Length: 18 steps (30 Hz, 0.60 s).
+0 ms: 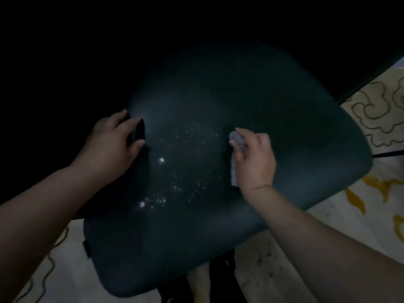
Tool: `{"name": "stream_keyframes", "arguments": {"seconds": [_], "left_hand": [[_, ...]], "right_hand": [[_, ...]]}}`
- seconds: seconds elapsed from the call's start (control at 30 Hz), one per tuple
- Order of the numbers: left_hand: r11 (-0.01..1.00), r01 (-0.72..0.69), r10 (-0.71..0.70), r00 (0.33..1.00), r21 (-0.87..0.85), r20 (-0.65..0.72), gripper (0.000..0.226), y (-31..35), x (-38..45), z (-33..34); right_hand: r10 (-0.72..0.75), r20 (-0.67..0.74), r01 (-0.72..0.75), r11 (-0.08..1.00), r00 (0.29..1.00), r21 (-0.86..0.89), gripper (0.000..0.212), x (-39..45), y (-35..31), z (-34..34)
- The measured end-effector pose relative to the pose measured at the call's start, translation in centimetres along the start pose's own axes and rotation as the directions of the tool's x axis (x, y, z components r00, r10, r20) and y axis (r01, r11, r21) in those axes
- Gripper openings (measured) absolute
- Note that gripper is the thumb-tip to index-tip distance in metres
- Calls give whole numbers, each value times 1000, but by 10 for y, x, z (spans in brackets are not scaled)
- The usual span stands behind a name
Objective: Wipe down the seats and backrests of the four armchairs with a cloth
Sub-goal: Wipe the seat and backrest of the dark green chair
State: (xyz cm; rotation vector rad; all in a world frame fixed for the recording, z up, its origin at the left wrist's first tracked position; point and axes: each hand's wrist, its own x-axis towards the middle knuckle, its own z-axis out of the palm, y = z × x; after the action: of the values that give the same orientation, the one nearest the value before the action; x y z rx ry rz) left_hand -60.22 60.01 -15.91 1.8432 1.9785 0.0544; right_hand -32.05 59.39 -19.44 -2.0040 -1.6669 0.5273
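Pale carpet (328, 226) underfoot: brown scroll outlines, yellow motifs, dark specks, possibly dirt.

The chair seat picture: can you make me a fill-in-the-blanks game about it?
1. The right hand holds a grey ____.
2. The left hand grips a dark object at the ____ side of the seat.
3. The tiny specks on the seat are ____ in colour.
4. The carpet under the chair has a swirly ____.

Missing words: cloth; left; white; pattern

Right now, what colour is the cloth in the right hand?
Light grey cloth, held by the right hand; head view shows it.
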Motion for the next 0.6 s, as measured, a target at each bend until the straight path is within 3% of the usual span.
{"name": "stream_keyframes", "arguments": {"seconds": [0.17, 0.23, 0.3, 0.4, 0.6], "left_hand": [[1000, 12, -13, 1000, -20, -9, 62, -2, -10, 4], [1000, 13, -13, 1000, -11, -14, 61, -3, -13, 4], [999, 26, -26, 1000, -18, -14, 61, -6, -15, 2], [998, 38, -39, 999, -44, -14, 60, -10, -17, 1], [996, 59, -59, 998, -73, -6, 60, -9, -23, 2]], "right_hand": [[-180, 101, 162, 973, 978, 165, 31, -24, -36, 21], [-197, 10, 188, 950, 980, 250, 31, -5, -40, 15], [-171, -56, 179, 966, 984, 188, 33, 28, -37, 10], [-108, 76, 110, 994, 991, -25, 39, 52, -33, 15], [-372, 237, 327, 921, 897, 211, 40, -7, -55, 34]]}}
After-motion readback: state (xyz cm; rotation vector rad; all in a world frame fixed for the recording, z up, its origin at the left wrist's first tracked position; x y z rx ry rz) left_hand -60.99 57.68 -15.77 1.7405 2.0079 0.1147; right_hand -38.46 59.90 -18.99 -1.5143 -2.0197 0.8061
